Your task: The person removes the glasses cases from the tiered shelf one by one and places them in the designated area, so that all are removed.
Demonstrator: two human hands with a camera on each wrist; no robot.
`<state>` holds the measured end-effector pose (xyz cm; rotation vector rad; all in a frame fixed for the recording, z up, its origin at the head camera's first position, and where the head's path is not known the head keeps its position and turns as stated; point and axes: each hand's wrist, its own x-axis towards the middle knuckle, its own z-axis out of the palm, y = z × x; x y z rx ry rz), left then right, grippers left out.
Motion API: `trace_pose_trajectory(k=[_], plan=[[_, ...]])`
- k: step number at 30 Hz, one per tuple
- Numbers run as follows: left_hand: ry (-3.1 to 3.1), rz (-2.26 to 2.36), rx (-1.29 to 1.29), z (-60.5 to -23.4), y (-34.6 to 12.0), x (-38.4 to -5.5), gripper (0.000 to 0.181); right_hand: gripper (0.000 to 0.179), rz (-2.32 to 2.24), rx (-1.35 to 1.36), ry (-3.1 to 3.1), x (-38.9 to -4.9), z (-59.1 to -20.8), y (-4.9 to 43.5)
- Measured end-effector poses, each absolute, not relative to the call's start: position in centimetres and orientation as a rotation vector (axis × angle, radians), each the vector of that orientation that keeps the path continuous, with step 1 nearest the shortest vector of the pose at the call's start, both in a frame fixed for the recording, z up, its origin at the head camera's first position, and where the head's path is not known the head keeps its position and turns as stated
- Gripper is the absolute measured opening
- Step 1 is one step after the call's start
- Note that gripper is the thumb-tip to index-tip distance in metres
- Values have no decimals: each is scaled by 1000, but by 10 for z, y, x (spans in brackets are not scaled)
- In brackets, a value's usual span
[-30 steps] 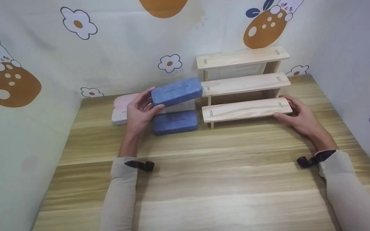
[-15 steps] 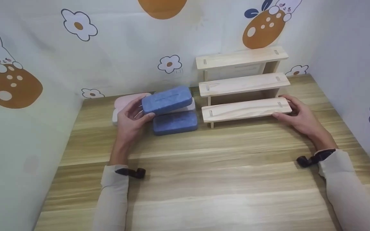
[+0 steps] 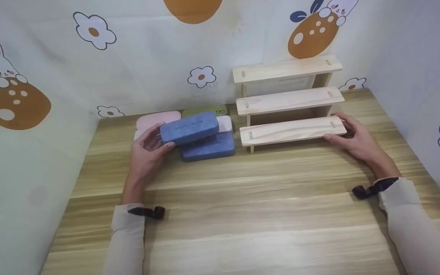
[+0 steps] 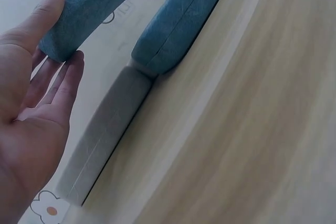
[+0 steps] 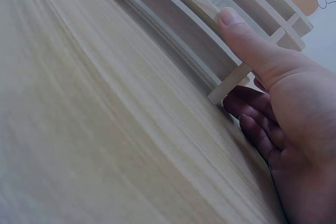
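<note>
My left hand (image 3: 144, 152) grips a blue glasses case (image 3: 189, 128) by its left end, thumb on the near side. The case is raised and tilted in the head view, overlapping a second blue glasses case (image 3: 214, 147) lying on the table. In the left wrist view, a gap shows between the held case (image 4: 97, 11) and that lower blue case (image 4: 176, 24). At the other side, my right hand (image 3: 359, 141) holds the right end of the lowest shelf of a three-tier wooden rack (image 3: 292, 130). Its thumb (image 5: 244, 32) lies along the shelf's front edge; the other fingers are behind the end support.
Behind the held case lie a pink case (image 3: 159, 119), a green case with a glasses print (image 3: 204, 110) and a pale case (image 3: 225, 124), partly covered. A greyish-white case (image 4: 105, 135) lies left of the lower blue one. Patterned walls (image 3: 147, 57) enclose the table's back and sides.
My left hand has moved left and toward me with the blue case, lowering it from beside the rack and uncovering the green case. My right hand stays on the shelf end.
</note>
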<state>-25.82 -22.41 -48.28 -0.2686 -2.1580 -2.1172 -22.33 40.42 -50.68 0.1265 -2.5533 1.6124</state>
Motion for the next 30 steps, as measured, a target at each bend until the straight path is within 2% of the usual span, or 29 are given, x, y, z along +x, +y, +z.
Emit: trace_pose_trajectory(k=[8, 30], plan=[[-2153, -2142, -255, -487, -244, -249, 71, 72, 1571, 200, -2540, -226, -508, 404], [-2205, -2231, -110, -491, -286, -229, 76, 71, 1568, 145, -2570, -222, -506, 404]])
